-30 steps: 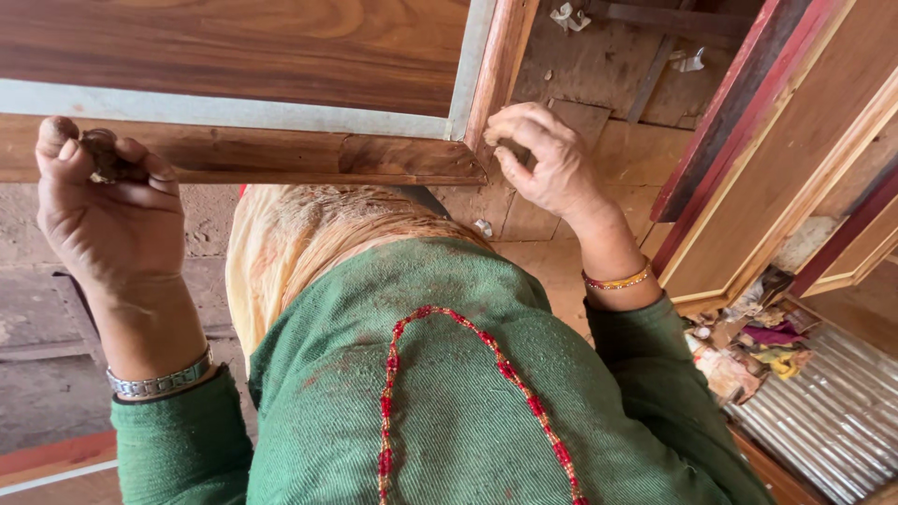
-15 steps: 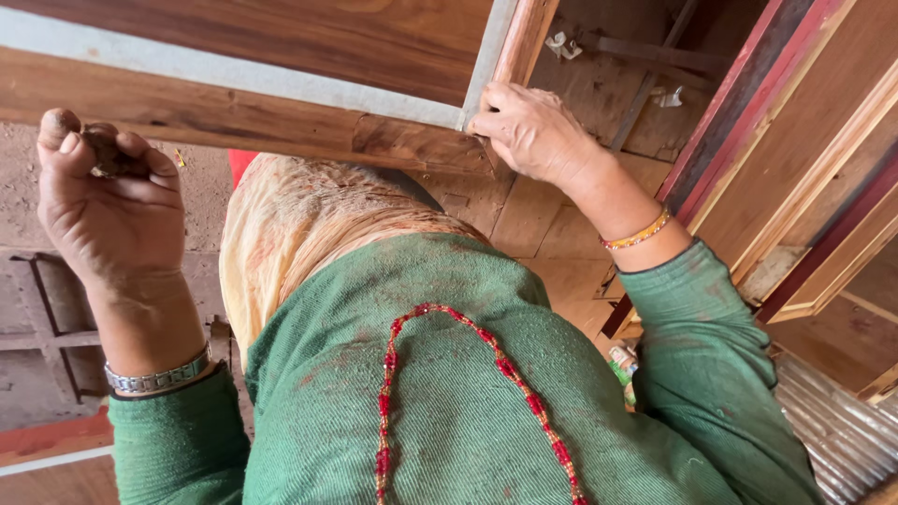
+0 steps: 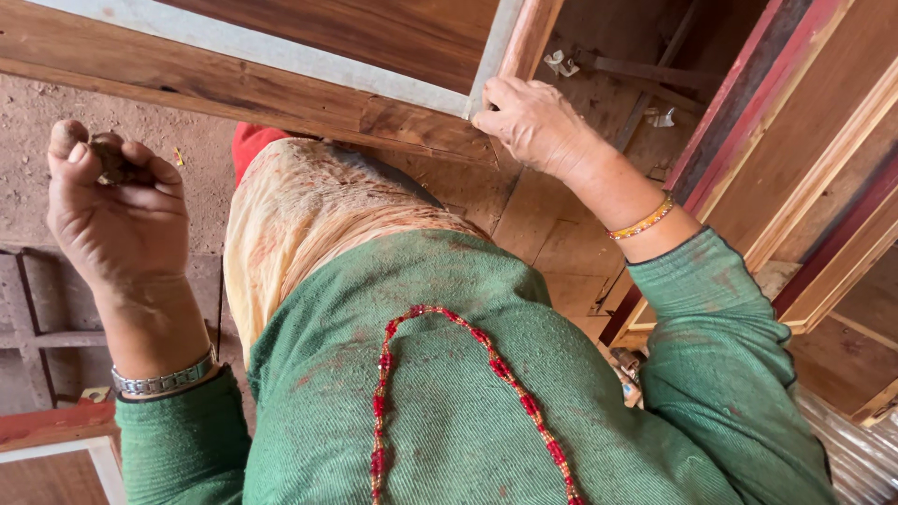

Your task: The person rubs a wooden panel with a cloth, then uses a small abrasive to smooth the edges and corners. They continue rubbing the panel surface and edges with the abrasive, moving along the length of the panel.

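Both hands are raised in front of me. On my left, the left hand (image 3: 117, 210) is curled nearly shut, fingers pinching a small dark brown lump (image 3: 110, 157) against the thumb; I cannot tell what the lump is. On my right, the right hand (image 3: 531, 123) is bent over, fingertips pressing the corner of a wooden frame (image 3: 281, 98) where a pale grey strip (image 3: 281, 54) meets an upright wooden bar (image 3: 528, 37). A metal bracelet (image 3: 164, 380) circles the left wrist, a beaded bangle (image 3: 644, 221) the right. Between the hands lie my green sweater (image 3: 449, 393) and red bead necklace (image 3: 486, 360).
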